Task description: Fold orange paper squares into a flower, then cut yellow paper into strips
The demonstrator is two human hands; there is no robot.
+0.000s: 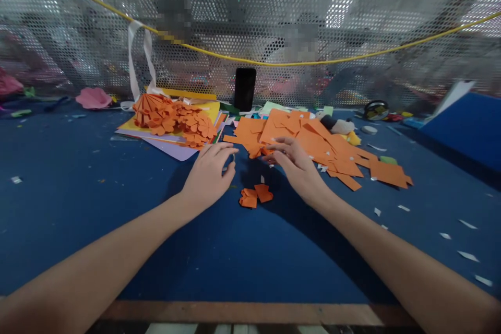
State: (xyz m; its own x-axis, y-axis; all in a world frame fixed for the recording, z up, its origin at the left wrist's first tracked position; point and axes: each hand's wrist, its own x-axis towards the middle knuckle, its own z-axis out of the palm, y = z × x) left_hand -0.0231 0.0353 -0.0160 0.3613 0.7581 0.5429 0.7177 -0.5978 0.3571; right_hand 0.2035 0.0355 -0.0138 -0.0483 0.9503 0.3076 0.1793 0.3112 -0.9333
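Note:
My left hand (209, 173) hovers over the blue tabletop with its fingers curved and the thumb apart, nothing visible in it. Across from it, my right hand (295, 168) is open, fingers bent and spread. Its fingertips are beside a small folded orange paper piece (254, 151) at the near edge of a pile of orange paper sheets (317, 141); whether they touch it I cannot tell. Between my wrists and nearer to me lie two small folded orange paper pieces, one on the left (248, 198) and one on the right (263, 193).
Orange paper flowers (176, 117) rest on coloured sheets (178, 151) at the back left. A black phone (245, 88) stands against the perforated metal screen (219, 10). A tape roll (376, 110) and a blue box-like object (469, 125) are at right, with white scraps (467, 256) scattered nearby.

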